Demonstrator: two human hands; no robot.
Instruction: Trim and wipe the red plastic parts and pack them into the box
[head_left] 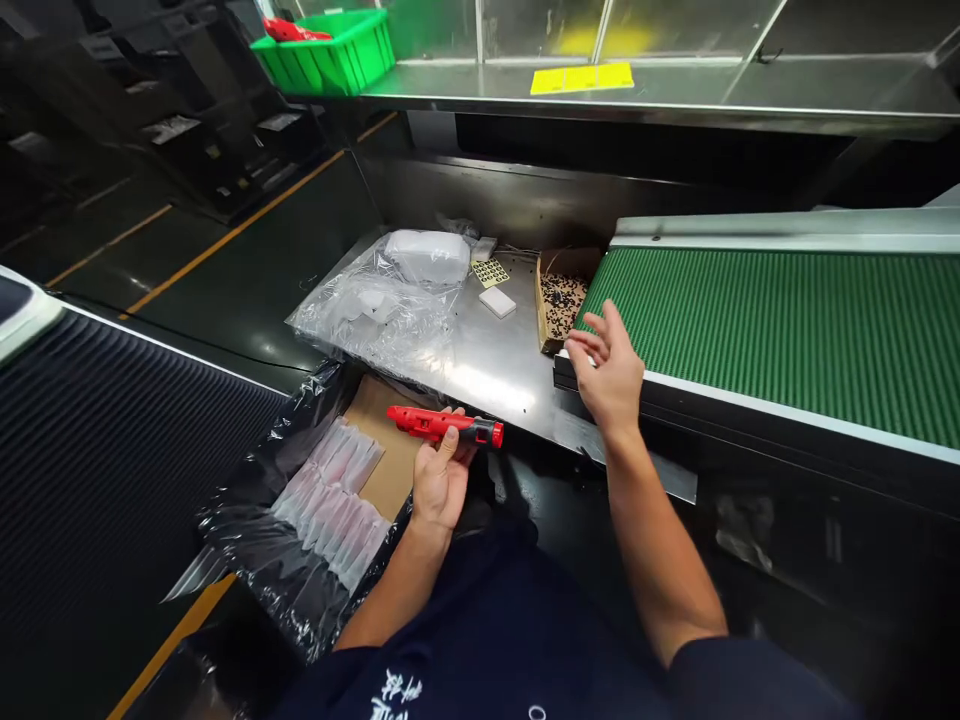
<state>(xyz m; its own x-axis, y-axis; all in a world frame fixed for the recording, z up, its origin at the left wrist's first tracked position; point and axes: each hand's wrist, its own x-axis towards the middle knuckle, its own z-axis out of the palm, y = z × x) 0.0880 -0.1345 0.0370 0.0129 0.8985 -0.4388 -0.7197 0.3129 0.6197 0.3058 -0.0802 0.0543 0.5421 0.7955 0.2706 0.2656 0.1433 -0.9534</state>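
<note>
My left hand (442, 480) is closed around a red and black elongated plastic part (439, 424), which looks like a tool housing and lies roughly level. Its black end with a red tip points right. My right hand (609, 375) is raised near the end of the green conveyor belt (787, 330), fingers apart and slightly curled, with nothing visible in it. Just behind that hand stands an open cardboard box (549, 310) holding many small black pieces. Below and left of my left hand, a carton lined with black plastic (247, 540) holds several wrapped pinkish-red items (337, 500).
On the metal table (480, 350) lie clear plastic bags (375, 300), a white bundle (427, 257), a sticker sheet (490, 273) and a small white block (497, 302). A shelf above carries a green bin (330, 60) and yellow labels (582, 78). A dark ribbed conveyor (135, 430) runs at left.
</note>
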